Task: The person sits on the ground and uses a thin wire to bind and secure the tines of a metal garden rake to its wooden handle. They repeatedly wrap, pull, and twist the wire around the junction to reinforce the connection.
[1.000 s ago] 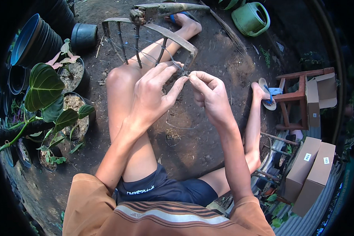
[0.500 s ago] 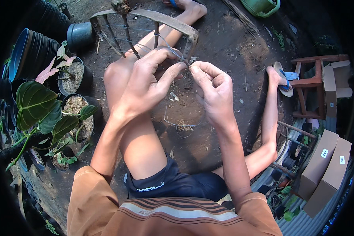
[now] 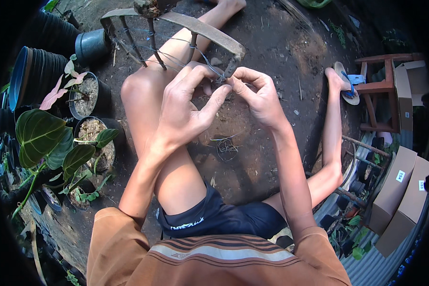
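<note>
A metal rake head (image 3: pixel 202 29) with dark tines lies across my bent left leg, its outermost tine by my fingertips. Thin bluish wire (image 3: pixel 207 61) runs between the tines and is wound round them. My left hand (image 3: pixel 186 102) curls round the wire at that end tine, thumb and fingers drawn together, some fingers hidden behind. Just to the right, my right hand (image 3: pixel 261 97) pinches the wire's end between thumb and forefinger, close under the rake's corner. The exact grip of both fingertips is partly covered. A loose tangle of wire (image 3: pixel 227 148) lies on the soil below.
Potted plants (image 3: pixel 96 143) and stacked black pots (image 3: pixel 35 78) line the left side. On the right stand a red-brown wooden stool (image 3: pixel 374 88) and cardboard boxes (image 3: pixel 393 190). My outstretched right leg (image 3: pixel 333 138) borders the dirt ground (image 3: pixel 281 152).
My right hand has shifted slightly up and left, nearer the tine, with the wire. My left fingers have spread a little, and the view has shifted slightly.
</note>
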Motion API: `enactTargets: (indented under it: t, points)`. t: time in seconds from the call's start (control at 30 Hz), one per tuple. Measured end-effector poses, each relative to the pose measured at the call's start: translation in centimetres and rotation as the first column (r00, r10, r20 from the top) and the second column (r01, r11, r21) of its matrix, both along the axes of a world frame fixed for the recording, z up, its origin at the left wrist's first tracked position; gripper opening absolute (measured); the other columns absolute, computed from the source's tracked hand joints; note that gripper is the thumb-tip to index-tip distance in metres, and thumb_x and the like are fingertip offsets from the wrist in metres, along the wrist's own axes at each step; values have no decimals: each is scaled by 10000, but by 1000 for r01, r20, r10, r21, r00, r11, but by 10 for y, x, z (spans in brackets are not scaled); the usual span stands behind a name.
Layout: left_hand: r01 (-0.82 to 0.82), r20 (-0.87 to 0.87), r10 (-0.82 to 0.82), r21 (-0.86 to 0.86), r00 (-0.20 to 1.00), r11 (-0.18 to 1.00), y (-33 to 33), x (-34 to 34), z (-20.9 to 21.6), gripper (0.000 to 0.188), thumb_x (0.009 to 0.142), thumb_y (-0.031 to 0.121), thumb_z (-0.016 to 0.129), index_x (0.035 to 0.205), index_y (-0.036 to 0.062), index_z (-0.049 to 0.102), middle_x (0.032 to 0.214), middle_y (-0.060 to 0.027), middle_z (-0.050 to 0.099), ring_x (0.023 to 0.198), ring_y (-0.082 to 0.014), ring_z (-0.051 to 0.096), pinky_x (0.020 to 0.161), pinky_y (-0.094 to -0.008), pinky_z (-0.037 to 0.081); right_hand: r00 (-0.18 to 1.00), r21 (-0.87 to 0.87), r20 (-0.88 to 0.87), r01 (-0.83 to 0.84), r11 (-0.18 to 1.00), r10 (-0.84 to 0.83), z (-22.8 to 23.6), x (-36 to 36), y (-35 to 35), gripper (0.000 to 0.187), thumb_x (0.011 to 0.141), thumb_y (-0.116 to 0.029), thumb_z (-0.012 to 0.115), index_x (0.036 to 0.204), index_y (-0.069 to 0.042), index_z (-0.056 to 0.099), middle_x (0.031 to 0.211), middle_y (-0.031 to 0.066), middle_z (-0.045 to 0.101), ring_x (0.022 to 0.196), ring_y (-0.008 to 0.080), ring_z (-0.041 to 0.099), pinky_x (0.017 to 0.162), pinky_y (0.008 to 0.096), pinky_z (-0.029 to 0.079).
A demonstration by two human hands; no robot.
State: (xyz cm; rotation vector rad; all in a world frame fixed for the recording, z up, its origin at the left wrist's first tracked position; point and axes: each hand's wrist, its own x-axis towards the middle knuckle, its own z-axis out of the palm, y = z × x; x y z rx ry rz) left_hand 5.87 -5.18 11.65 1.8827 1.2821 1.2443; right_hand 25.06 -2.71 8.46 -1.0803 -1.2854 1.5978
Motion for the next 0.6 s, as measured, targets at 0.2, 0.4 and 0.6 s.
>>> enactTargets:
  t: [0.2, 0.4, 0.6]
  points:
    - [-172, 22, 172, -8, 985, 985, -9, 16, -7, 239, 843, 2, 784, 1031, 11, 638, 930, -73, 684, 727, -112, 642, 669, -259, 574, 983, 142, 60, -183, 973, 176, -17, 15, 32, 129, 971, -106, 745, 1045, 0, 748, 923, -27, 697, 862, 47, 607, 785, 228, 507]
    - [-219, 222, 198, 77, 955, 973, -7, 22, -29, 189, 859, -19, 762, 1005, -17, 642, 990, -113, 708, 797, -128, 701, 687, -259, 599, 977, 231, 63, -211, 950, 201, -20, 11, 48, 110, 947, -66, 755, 1031, 6, 752, 935, -15, 683, 901, 65, 620, 807, 250, 514]
    - [-185, 324, 164, 33, 932, 982, -5, 18, -44, 121, 855, -47, 754, 941, -23, 672, 994, -106, 710, 853, -149, 729, 719, -257, 592, 945, 239, -8, -315, 919, 326, -31, 11, 71, 150, 917, -81, 784, 1049, -11, 771, 965, -1, 717, 916, 90, 658, 843, 277, 550]
